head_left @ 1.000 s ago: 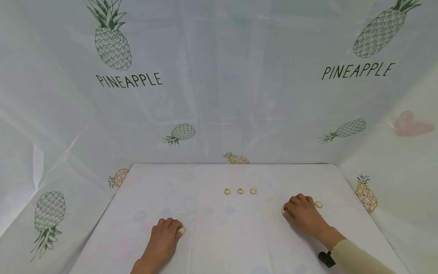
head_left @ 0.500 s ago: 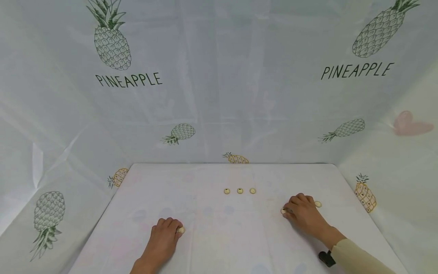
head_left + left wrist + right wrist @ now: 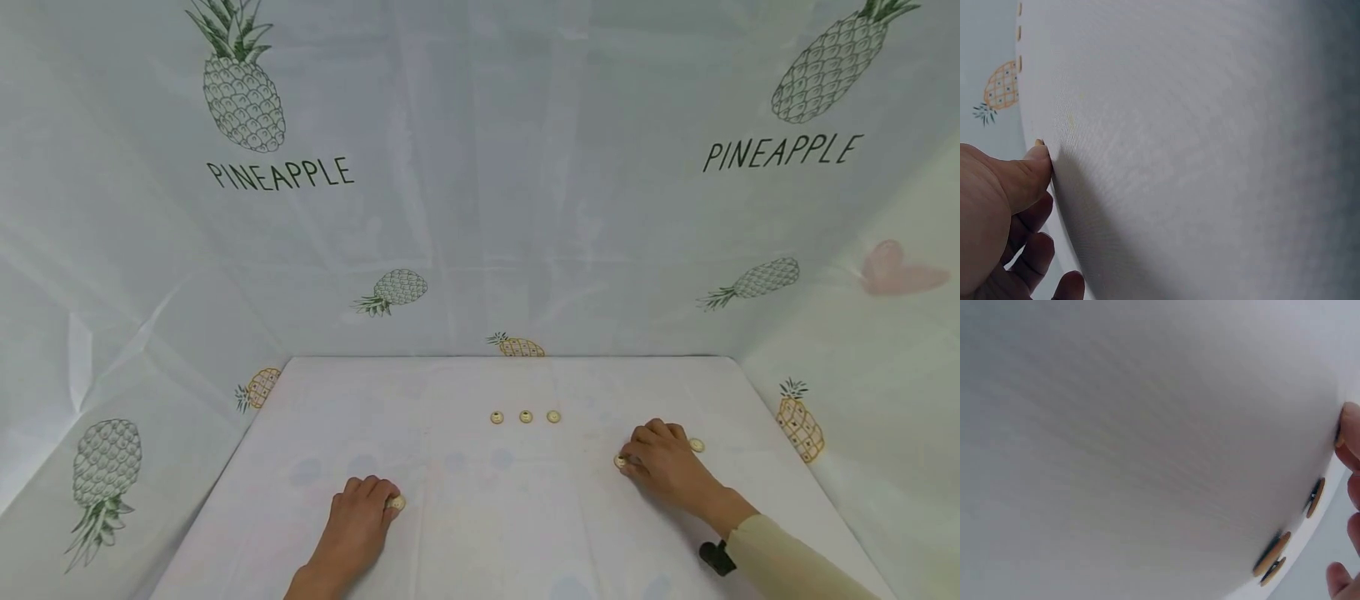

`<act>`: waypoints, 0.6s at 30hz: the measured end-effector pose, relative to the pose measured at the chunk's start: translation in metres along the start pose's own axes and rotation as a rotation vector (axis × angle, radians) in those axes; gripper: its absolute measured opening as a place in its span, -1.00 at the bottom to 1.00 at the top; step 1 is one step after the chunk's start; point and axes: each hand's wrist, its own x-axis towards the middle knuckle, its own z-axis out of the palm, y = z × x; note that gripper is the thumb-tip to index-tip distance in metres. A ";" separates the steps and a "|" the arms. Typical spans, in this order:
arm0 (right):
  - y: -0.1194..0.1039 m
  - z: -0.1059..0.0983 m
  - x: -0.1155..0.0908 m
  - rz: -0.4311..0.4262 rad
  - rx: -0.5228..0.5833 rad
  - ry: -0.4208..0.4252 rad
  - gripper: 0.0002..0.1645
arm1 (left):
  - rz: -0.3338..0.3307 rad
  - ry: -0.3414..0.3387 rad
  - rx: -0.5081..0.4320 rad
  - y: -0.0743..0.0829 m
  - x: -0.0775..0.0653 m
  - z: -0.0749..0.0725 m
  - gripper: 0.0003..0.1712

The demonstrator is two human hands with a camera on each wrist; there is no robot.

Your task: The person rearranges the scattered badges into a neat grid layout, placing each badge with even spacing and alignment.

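My left hand (image 3: 362,515), on the left side of the white-covered table, has its thumb and fingers at the edge of a small round wooden disc (image 3: 397,502), pinching it close to the cloth. In the left wrist view only a sliver of that disc (image 3: 1039,142) shows past the thumb. Farther right, my right hand (image 3: 667,463) pinches another pale disc (image 3: 620,461), partly covered by the fingertips. Just beyond the right knuckles lies a further disc (image 3: 697,446). A row of three spaced discs, its middle one (image 3: 526,417) marked dark at the centre, lies toward the back.
A white cloth (image 3: 495,533) with faint coloured spots covers the table. Pineapple-printed sheeting (image 3: 480,208) rises behind it and along both sides. Under the right wrist sits a small black device (image 3: 717,558), beside a pale sleeve (image 3: 787,558).
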 end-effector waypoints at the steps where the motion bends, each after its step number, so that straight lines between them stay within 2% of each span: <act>1: 0.000 0.000 0.001 -0.001 0.001 -0.003 -0.75 | -0.003 -0.003 -0.001 0.000 0.000 0.000 -0.76; 8: 0.001 0.003 0.007 -0.046 -0.060 -0.006 -0.72 | -0.027 -0.027 0.000 0.001 0.001 0.000 -0.79; 13: 0.003 0.009 0.007 -0.096 -0.138 0.013 -0.72 | -0.007 -0.010 -0.003 0.000 0.001 -0.001 -0.79; 18: 0.003 0.010 0.009 -0.100 -0.152 0.023 -0.76 | 0.009 0.008 -0.003 0.000 0.000 -0.001 -0.77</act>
